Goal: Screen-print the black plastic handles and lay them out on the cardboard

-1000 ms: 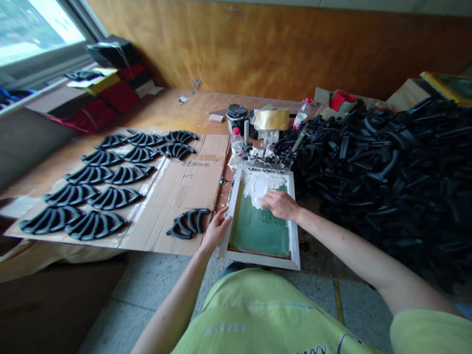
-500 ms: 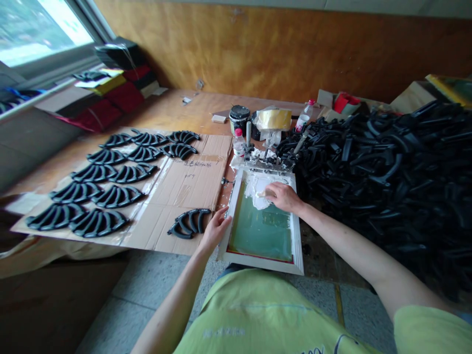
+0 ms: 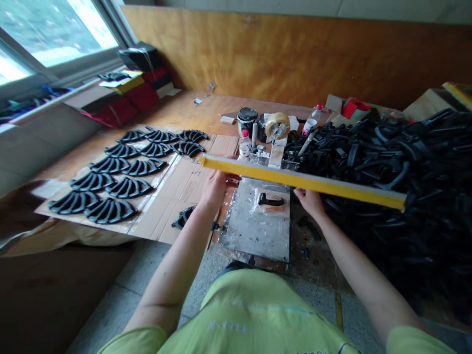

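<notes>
A long yellow-and-grey bar (image 3: 302,183), apparently the near edge of the raised printing screen frame, crosses in front of both hands. Below it lies a grey, paint-spotted base plate (image 3: 254,236). One black curved handle (image 3: 271,200) rests on a small holder on this plate. My left hand (image 3: 214,189) is at the plate's left side; the bar hides part of its fingers, so its grip is unclear. Right of the plate, beside the heap of black handles (image 3: 361,147), my right hand (image 3: 309,200) has its fingers curled together; what they hold, if anything, is hidden.
Fans of black handles (image 3: 110,210) lie in rows on a cardboard sheet (image 3: 155,216) to the left. Behind the plate stand a red-capped bottle (image 3: 244,143), a black paint tub (image 3: 247,119) and a tape roll (image 3: 277,126). A wooden board (image 3: 280,59) closes off the back.
The green screen frame has swung up off the base plate, uncovering the black handle. My right hand has left the screen and moved to the plate's right; my left hand has moved farther back.
</notes>
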### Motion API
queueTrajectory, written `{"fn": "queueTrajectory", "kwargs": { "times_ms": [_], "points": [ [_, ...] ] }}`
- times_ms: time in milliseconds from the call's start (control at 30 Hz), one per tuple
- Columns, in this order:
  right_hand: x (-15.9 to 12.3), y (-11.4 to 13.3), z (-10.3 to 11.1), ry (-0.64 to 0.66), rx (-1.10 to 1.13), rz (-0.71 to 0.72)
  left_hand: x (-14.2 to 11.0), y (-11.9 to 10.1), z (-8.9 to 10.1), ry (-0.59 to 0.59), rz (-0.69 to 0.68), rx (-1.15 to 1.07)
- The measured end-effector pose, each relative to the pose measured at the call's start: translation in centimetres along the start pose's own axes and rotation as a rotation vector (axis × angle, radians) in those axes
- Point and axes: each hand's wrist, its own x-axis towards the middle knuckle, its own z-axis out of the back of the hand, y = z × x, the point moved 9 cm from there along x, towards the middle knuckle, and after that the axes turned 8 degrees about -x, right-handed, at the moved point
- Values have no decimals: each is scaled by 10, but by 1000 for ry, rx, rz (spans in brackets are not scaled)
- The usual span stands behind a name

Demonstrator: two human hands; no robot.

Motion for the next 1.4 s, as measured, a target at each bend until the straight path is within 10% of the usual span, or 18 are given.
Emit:
{"fn": "queueTrajectory", "kwargs": {
  "times_ms": [167, 400, 533, 700, 867, 1133, 1400],
  "points": [
    [-35, 59, -46, 170, -84, 325, -12, 24, 4, -99, 31, -38],
    [-80, 172, -31, 149, -39, 693, -131, 145, 19, -171, 542, -49],
    [-122, 250, -73, 253, 14, 901, -157, 153, 108, -536, 402, 1],
    [-100, 303, -163, 439, 4, 812, -176, 146, 253, -756, 483, 430],
    [-88, 328, -242, 662, -152, 690, -169, 158, 323, -746, 618, 635],
    [-85, 347, -265, 650, -216, 629, -135, 130, 353, -733, 570, 952],
    [-84, 367, -252, 588, -229, 691, -120, 124, 293, -532, 297, 1240]
  ]
}}
